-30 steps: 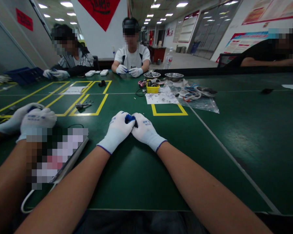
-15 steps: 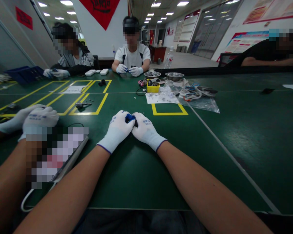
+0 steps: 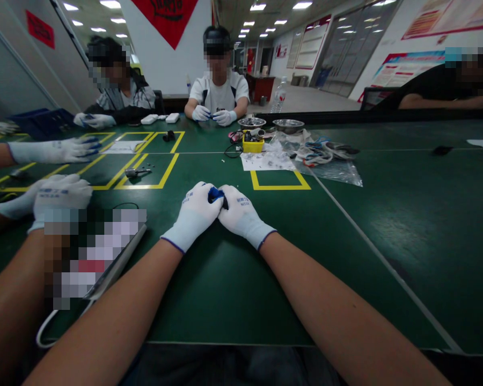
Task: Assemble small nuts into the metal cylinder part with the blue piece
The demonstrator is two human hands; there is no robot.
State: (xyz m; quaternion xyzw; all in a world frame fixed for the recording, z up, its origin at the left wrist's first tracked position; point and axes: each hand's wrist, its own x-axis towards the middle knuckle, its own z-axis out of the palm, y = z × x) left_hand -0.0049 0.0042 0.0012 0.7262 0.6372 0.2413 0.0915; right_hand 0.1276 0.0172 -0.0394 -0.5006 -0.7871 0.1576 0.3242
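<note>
My left hand [image 3: 198, 210], in a white glove with blue fingertips, is closed above the green table [image 3: 233, 300]. Against it, fingertips meeting, rests my right hand [image 3: 240, 213], gloved the same way and also closed. A small dark patch shows between the thumbs; whether it is a held part or glove coating I cannot make out. Beyond the hands, a yellow tray [image 3: 253, 146] with dark parts stands by a white sheet [image 3: 265, 161] scattered with small pieces. Left of them, a dark metal tool-like piece [image 3: 136, 172] lies inside yellow tape lines.
A co-worker's gloved hands [image 3: 62, 197] are close on my left, with another gloved arm [image 3: 52, 151] above them. A pixelated slab-like object [image 3: 104, 252] with a white cable lies beside my left forearm. Metal bowls [image 3: 288, 125], gloves in plastic [image 3: 324, 153] and a bottle [image 3: 279, 95] stand farther back.
Another person's gloved arm has come in from the left over the taped area. The co-worker's near hands have shifted slightly left. My own hands have hardly moved.
</note>
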